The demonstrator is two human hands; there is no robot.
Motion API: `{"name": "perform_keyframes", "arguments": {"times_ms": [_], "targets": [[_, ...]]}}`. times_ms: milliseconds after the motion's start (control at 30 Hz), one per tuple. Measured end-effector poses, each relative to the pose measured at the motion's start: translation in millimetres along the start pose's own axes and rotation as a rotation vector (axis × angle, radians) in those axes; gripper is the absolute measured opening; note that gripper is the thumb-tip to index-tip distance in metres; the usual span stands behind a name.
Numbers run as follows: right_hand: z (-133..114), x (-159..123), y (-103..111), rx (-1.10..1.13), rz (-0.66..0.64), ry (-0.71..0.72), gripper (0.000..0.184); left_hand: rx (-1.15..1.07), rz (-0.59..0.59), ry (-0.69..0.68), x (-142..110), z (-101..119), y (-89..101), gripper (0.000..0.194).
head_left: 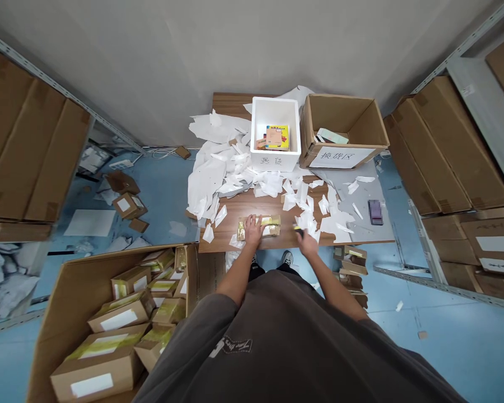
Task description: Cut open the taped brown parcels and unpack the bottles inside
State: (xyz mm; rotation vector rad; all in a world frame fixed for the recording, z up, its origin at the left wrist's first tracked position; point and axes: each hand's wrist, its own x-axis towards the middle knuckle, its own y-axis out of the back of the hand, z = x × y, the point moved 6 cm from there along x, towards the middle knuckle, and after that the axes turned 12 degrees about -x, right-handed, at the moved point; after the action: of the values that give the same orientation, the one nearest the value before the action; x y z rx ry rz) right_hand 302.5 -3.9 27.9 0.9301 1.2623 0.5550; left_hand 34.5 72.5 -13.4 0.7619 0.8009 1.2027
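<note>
A small cardboard box (273, 225) wrapped in yellowish tape lies near the front edge of the wooden table (235, 207). My left hand (252, 230) rests on the box's left part, fingers spread over its top. To the right of the box, apart from it, my right hand (307, 243) is closed around a small yellow-and-black box cutter (298, 230). Its blade cannot be made out. Torn white paper scraps (308, 215) lie just beyond the right hand.
At the back stand a white foam box (255, 129) with small packages inside and an open carton (372, 120) with a paper label. A purple phone-like item (375, 212) lies at right. Down left, a big carton (54, 313) holds several taped boxes. Shelves with cartons (457, 151) flank the table.
</note>
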Motion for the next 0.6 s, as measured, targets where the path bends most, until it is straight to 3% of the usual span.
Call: {"name": "perform_keyframes", "arguments": {"times_ms": [100, 167, 333, 467, 600], "targets": [[35.2, 0.4, -3.2, 0.051, -0.018, -0.026, 0.043, -0.008, -0.004, -0.001, 0.7, -0.6, -1.0, 0.056], [33.1, 2.6, -8.3, 0.134, -0.001, 0.011, 0.043, -0.012, 0.003, -0.003, 0.6, 0.1, -1.4, 0.057], [-35.8, 11.9, -38.9, 0.62, 0.026, 0.015, 0.056, -0.021, 0.026, -0.002, 0.3, 6.1, 2.6, 0.062], [-80.5, 21.5, -59.3, 0.873, 0.03, -0.125, 0.067, -0.021, 0.018, 0.062, 1.8, 2.6, 17.2, 0.061], [-97.6, 47.1, -38.4, 0.871, 0.091, -0.191, 0.069, -0.003, -0.045, 0.093, -9.7, -10.0, 33.2, 0.06]]}}
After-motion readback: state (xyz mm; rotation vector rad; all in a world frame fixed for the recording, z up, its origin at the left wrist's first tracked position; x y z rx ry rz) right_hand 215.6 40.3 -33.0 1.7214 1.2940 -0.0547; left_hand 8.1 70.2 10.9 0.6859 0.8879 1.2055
